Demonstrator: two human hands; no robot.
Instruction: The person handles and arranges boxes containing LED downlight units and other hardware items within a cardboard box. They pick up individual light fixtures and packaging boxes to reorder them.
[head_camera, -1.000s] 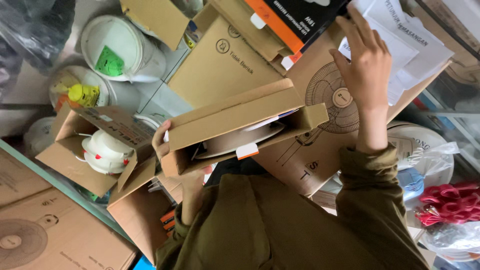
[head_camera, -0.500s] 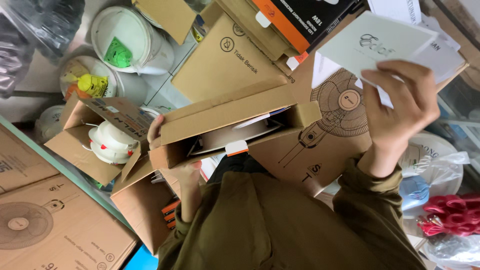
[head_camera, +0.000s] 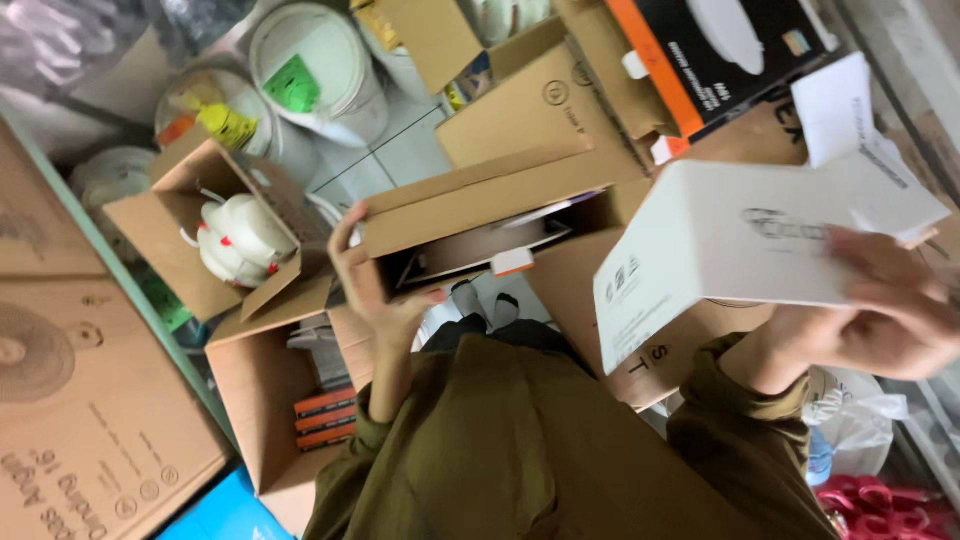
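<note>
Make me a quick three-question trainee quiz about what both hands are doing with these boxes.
1. True or false: the left hand holds the open brown box by its end.
2. What does the right hand hold? A) white box B) bucket C) red bag
3. What colour are the person's sleeves?

Key: 1 true. 2 A, the white box. 3 olive green.

Pale tiled floor (head_camera: 400, 150) shows between white buckets (head_camera: 310, 70) and stacked cardboard boxes (head_camera: 90, 400), with a crumpled plastic bag (head_camera: 860, 420) under flat daylight.
</note>
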